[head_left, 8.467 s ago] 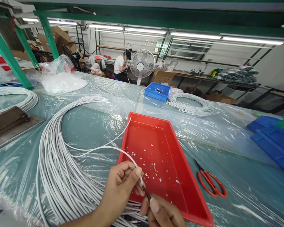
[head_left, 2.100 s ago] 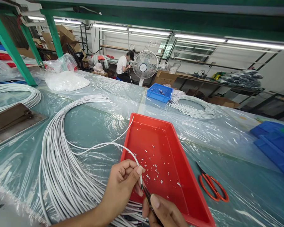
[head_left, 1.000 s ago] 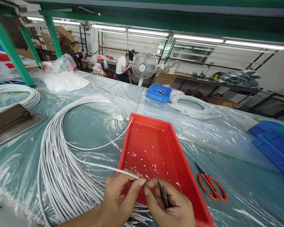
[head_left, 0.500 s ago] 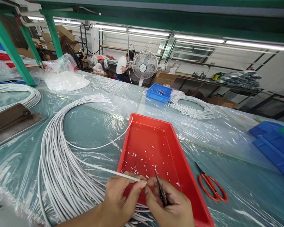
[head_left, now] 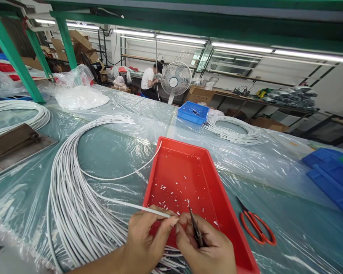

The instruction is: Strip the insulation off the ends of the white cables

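Observation:
A white cable runs out of a large curved bundle of white cables into my left hand. My left thumb and fingers pinch it close to its end. Fingertip to fingertip with it, my right hand is closed around a small dark metal tool with a pointed tip, which points up and away. The right thumb and index finger meet at the cable's end, and the fingers hide that end. Both hands are over the near part of a red tray with small white scraps scattered in it.
Orange-handled scissors lie right of the tray. Farther back are a blue bin and another cable coil. A metal block sits at left, blue bins at right. Beyond, a person sits near a fan.
Almost nothing differs. The whole view has shifted by a few pixels, and both hands keep the same grip on the cable and the pointed tool.

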The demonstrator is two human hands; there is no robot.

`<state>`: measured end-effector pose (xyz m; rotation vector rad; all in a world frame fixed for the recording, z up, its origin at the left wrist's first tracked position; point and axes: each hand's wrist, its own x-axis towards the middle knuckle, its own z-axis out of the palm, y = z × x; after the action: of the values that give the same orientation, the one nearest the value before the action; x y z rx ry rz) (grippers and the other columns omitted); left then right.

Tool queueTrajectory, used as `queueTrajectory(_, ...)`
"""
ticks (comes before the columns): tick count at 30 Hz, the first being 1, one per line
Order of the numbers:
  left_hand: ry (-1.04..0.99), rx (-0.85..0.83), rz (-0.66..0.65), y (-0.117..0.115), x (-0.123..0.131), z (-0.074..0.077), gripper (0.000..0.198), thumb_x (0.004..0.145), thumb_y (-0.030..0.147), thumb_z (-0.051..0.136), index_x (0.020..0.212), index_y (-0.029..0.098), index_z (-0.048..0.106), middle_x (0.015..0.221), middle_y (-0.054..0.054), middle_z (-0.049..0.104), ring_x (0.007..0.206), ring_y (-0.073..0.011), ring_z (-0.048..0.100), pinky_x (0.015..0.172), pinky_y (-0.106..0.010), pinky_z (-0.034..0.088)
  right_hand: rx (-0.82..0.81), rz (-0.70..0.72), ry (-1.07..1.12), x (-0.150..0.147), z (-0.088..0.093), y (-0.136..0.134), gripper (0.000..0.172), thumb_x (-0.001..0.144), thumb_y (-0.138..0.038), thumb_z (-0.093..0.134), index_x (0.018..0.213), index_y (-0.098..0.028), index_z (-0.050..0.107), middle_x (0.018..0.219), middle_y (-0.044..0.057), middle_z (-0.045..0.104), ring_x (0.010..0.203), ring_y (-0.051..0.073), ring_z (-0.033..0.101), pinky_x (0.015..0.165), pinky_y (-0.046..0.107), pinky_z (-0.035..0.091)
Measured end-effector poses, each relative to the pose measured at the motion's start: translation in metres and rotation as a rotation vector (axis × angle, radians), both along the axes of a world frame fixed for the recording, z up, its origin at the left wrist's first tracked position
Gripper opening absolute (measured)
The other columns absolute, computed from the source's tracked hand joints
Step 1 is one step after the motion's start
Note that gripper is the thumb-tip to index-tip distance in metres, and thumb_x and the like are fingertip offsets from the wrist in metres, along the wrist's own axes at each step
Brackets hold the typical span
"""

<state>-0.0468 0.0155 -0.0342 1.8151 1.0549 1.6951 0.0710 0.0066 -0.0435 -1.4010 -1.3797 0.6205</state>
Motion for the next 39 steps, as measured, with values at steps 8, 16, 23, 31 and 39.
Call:
queueTrajectory(8, -0.029, -0.023, -0.014, 0.001, 0.001, 0.001, 0.017, 0.076, 0.001, 0.058, 0.082, 0.017, 0.062, 0.070, 0.001, 0.071, 0.064, -0.0094, 0.067, 0.062, -0.013, 0.051, 0.026, -0.030, -0.024, -0.001, 0.003, -0.002, 0.012, 0.066, -0.026, 0.054, 0.059, -0.018, 0.059, 0.044, -0.007, 0.041, 0.036, 0.006, 0.037, 0.039, 0.016, 0.034)
queueTrajectory(16, -0.042, 0.012, 0.003, 0.000, -0.001, -0.001, 0.019, 0.074, 0.000, 0.058, 0.082, 0.017, 0.062, 0.071, -0.001, 0.070, 0.062, -0.0107, 0.066, 0.060, -0.015, 0.052, 0.048, -0.043, 0.018, 0.001, 0.002, -0.001, 0.012, 0.066, -0.027, 0.059, 0.060, -0.017, 0.061, 0.042, -0.007, 0.038, 0.036, 0.007, 0.035, 0.036, 0.018, 0.031)
queueTrajectory(23, -0.031, 0.009, 0.004, 0.001, -0.001, -0.001, 0.019, 0.075, 0.001, 0.059, 0.082, 0.018, 0.062, 0.071, -0.001, 0.071, 0.063, -0.0122, 0.067, 0.060, -0.017, 0.053, 0.098, -0.038, -0.084, 0.002, 0.003, -0.001, 0.014, 0.069, -0.029, 0.059, 0.062, -0.017, 0.061, 0.043, -0.007, 0.043, 0.035, 0.006, 0.037, 0.036, 0.016, 0.035)
queueTrajectory(31, -0.011, -0.012, 0.000, 0.000, -0.001, 0.000, 0.013, 0.077, 0.005, 0.057, 0.079, 0.016, 0.063, 0.068, -0.002, 0.070, 0.059, -0.0118, 0.066, 0.058, -0.017, 0.051, 0.360, 0.010, -0.414, 0.004, 0.010, -0.002, 0.010, 0.075, -0.019, 0.055, 0.069, -0.015, 0.063, 0.050, -0.001, 0.061, 0.039, 0.009, 0.054, 0.050, 0.018, 0.047)
queueTrajectory(39, -0.137, -0.286, -0.021, -0.011, 0.002, 0.003, 0.015, 0.081, 0.017, 0.055, 0.068, 0.014, 0.061, 0.060, -0.002, 0.066, 0.056, -0.0122, 0.061, 0.055, -0.019, 0.047, 0.439, -0.001, -0.587, 0.001, 0.021, -0.006, 0.016, 0.077, -0.017, 0.047, 0.070, -0.014, 0.061, 0.049, 0.002, 0.063, 0.040, 0.012, 0.059, 0.045, 0.019, 0.047)
